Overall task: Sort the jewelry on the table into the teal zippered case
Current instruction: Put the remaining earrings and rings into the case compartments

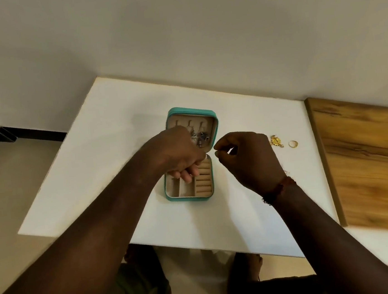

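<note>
- Hand, left point(179, 155): centre of frame, over the open teal case point(216, 130). Fingers were curled downward, their tips above the upper part of the lower tray point(169, 197). Whether they touched the tray or gripped anything could not be told.
- Hand, right point(248, 158): just right of the case, at the level of its hinge. Thumb and forefinger were drawn together in a pinch pointing left, the other fingers folded. Anything between the pinched tips was too small to make out. A reddish thread bracelet point(279, 187) circled the wrist.
- Hands, relation: close beside each other, a narrow gap showing between them.
- Case: teal outside, beige lining, lying open on the white table point(96, 180) at centre frame, lid toward the top of the frame, tray toward the bottom.
- Lid contents: three small hooks along the upper lining; dark and silver pieces point(202, 138) clustered below them, partly hidden by the left hand.
- Tray contents: beige ring rolls point(203, 181) on the right side and open compartments on the left; no item could be made out in them.
- Loose jewelry: gold pendant point(276, 141) and gold ring point(293, 144), side by side on the table, right of the right hand, apart from the case.
- Wooden board point(367, 158): right edge of frame, adjoining the table.
</note>
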